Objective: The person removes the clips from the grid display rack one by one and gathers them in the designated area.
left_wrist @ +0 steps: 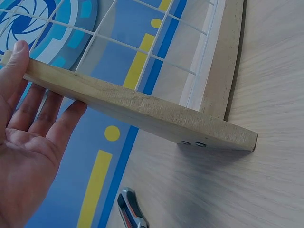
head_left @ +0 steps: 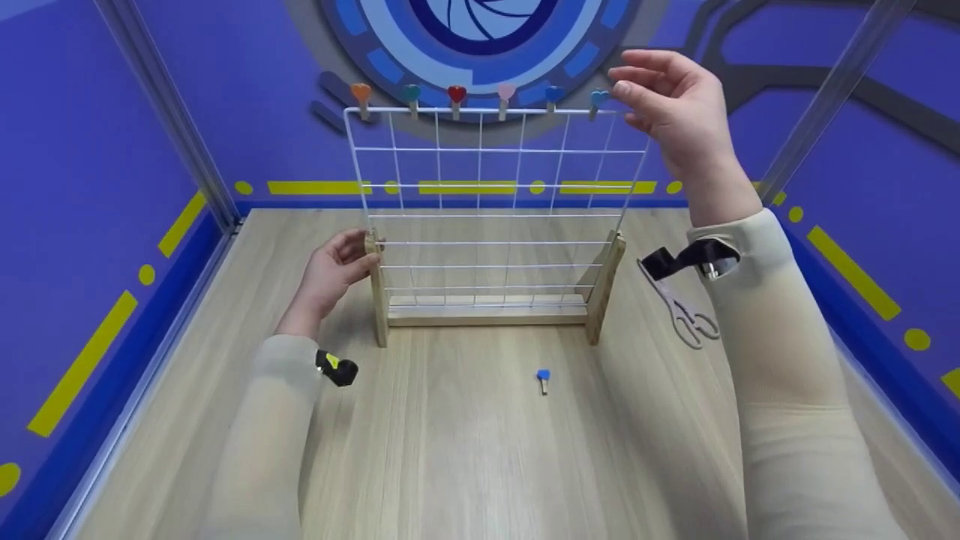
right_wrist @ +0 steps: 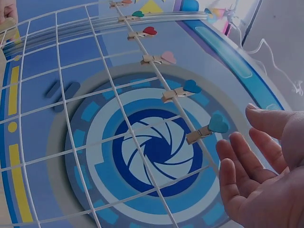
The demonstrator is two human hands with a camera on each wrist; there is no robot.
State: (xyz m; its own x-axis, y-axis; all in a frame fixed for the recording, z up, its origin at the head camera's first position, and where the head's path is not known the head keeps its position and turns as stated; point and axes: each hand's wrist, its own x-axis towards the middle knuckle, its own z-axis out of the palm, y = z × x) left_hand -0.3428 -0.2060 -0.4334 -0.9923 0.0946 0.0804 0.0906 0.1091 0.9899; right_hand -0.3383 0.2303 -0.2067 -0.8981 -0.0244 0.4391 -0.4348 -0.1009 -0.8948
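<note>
Lying beside rack (left_wrist: 142, 111), knife (left_wrist: 131, 209), wrist-view only

No legible text, labels, brands or numbers in any of the 3 views. The wall behind the wire grid (head_left: 491, 202), beyond the right hand (head_left: 675, 112), carries only a blue circular emblem (head_left: 480, 30) and yellow dashes and dots, with no lettering. The small item on the floor under the left hand (left_wrist: 23, 142) is too blurred to read.
</note>
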